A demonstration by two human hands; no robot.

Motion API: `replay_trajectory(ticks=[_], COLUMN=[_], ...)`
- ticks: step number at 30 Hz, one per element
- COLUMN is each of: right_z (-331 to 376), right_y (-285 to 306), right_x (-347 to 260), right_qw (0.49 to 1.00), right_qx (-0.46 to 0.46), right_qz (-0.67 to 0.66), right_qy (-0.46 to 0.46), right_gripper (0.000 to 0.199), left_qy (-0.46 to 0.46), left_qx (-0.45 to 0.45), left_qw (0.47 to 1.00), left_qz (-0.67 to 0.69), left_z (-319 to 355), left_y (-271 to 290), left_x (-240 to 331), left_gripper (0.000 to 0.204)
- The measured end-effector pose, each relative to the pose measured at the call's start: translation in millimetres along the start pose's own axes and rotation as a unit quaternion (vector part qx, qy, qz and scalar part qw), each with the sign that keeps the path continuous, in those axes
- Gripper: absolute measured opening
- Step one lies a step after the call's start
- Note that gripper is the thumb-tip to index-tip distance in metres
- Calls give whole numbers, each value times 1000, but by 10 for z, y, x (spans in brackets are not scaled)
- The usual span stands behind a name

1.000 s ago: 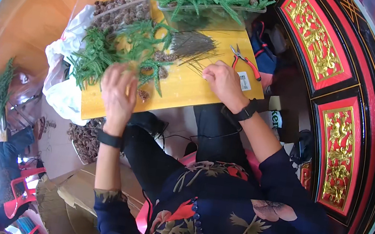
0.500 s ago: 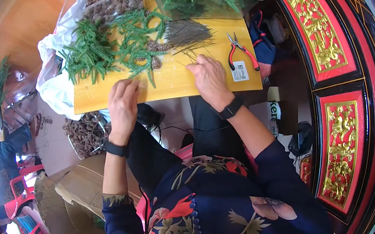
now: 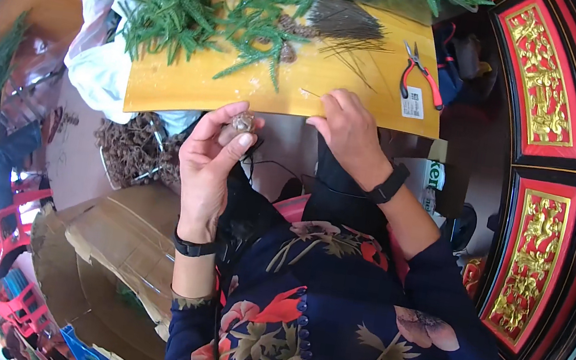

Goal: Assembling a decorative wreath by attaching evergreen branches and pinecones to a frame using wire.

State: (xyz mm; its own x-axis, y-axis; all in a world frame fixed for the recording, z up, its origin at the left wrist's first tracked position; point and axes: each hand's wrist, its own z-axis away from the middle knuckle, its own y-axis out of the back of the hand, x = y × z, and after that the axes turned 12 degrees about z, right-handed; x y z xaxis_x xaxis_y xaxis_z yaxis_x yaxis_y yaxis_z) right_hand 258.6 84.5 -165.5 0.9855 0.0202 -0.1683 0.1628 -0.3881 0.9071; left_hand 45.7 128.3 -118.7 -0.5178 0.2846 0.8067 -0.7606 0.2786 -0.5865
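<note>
While a small brown pine cone (image 3: 241,122) sits pinched between the thumb and fingertips of the left hand (image 3: 210,162), it is held up just off the near edge of the yellow board (image 3: 191,80), slightly left of the scene's middle. To its right, the right hand (image 3: 347,131) rests at that same near edge with its fingers drawn together, apparently nipping a thin wire (image 3: 310,94), though the strand is too fine to be sure. Farther off on the board lie green fir sprigs (image 3: 201,11) to the left, a bundle of dark wires (image 3: 342,18) in the middle, and red-handled pliers (image 3: 420,72) to the right. At the far left a white plastic bag (image 3: 96,66) hangs off the board, and a basket of brown cones (image 3: 130,149) sits below.
</note>
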Motion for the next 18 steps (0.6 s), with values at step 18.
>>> replay_trajectory(ticks=[18], right_z=[28], right_y=[-60], right_x=[68], right_qw=[989], right_qx=[76], right_qz=[-128], right_qy=[-15], right_gripper=[8], left_qy=[30], left_qx=[-11], left_qw=[999], left_qz=[11], left_z=[109], left_y=[-114], left_x=[26], left_gripper=[33])
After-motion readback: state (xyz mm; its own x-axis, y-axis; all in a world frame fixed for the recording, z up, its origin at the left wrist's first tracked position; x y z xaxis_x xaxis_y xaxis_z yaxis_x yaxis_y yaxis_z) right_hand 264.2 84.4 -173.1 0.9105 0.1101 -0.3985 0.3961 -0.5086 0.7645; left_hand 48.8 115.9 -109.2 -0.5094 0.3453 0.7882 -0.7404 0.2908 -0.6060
